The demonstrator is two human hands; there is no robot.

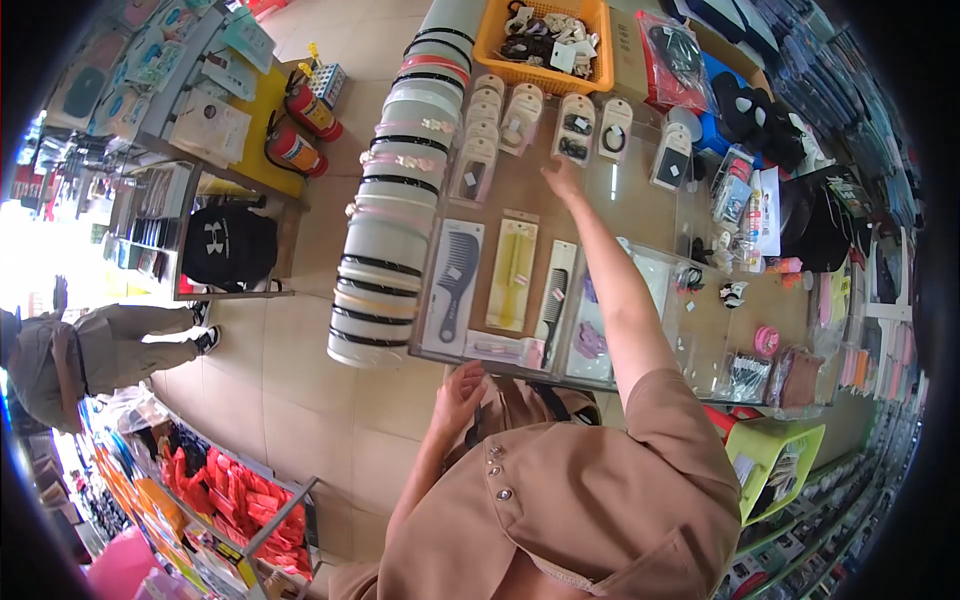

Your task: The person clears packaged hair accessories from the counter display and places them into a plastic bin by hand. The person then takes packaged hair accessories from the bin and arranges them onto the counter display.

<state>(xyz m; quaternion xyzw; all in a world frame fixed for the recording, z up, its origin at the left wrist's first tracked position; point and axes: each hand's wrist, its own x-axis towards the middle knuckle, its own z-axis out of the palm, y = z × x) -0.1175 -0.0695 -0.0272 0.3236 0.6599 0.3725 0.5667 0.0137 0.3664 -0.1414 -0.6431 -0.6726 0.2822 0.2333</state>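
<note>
My right hand (563, 180) reaches over the display table, its fingertips at the lower end of a pack of dark hair ties (574, 130). Thumb and fingers look slightly apart; whether they touch the pack is hard to tell. Beside it lies another pack with a black hair tie (614, 130). My left hand (460, 396) hangs loosely by the table's near edge, fingers a little bent and apart, holding nothing visible. Closest to it are a boxed grey comb (455, 285) and a flat clear pack (497, 348). A yellow comb pack (512, 272) and a black comb (552, 300) lie farther right.
An orange basket (485, 45) of hair accessories stands at the far edge. A tall roll of headbands (350, 310) borders the table's left side. Fire extinguishers (297, 150), a black backpack (232, 245) and a person (130, 335) are left. A green basket (745, 450) stands right.
</note>
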